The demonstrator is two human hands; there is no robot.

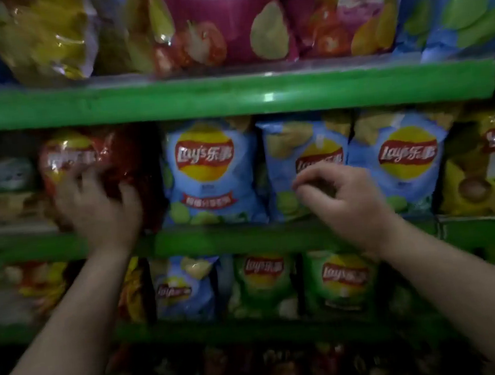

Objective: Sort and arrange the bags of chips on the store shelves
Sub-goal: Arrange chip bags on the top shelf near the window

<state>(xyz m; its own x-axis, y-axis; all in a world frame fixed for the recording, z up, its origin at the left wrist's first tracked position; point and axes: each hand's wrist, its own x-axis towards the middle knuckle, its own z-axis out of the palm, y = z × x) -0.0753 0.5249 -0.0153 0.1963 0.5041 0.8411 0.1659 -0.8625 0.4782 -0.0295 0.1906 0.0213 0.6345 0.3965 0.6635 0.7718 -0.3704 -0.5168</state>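
While the left hand (99,209) lies spread on the red bag (84,157) at 9 o'clock on the middle shelf (215,239), blur hides whether it grips or only presses; the right hand (345,198) hangs loosely curled, grasping nothing, before a blue bag (300,148) at 3 o'clock; probable step: seating the red bag; the next move calls for squaring it upright beside the blue row.
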